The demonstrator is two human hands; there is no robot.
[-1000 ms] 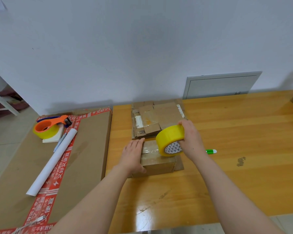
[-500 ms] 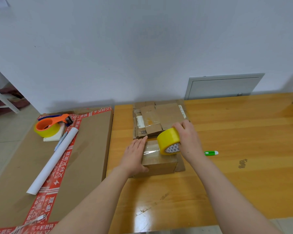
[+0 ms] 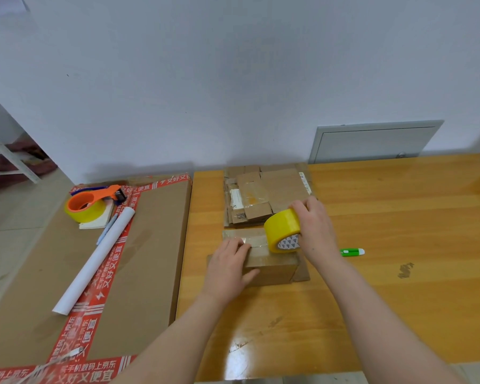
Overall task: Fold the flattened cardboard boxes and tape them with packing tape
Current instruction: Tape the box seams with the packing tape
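**boxnoob:** Left hand is flat, straight fingers pinning the tape end on the small box. Right hand is wrapped round the yellow tape roll, just right of those fingertips. Flattened boxes sit just beyond.

**tapeguy:** Risk imo: pull the roll crooked and the strip wrinkles or misses the seam. Lift the left fingers and the end peels.

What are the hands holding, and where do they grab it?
The right hand grips the yellow tape roll around its outer rim. The left hand holds nothing; it presses flat on the small cardboard box.
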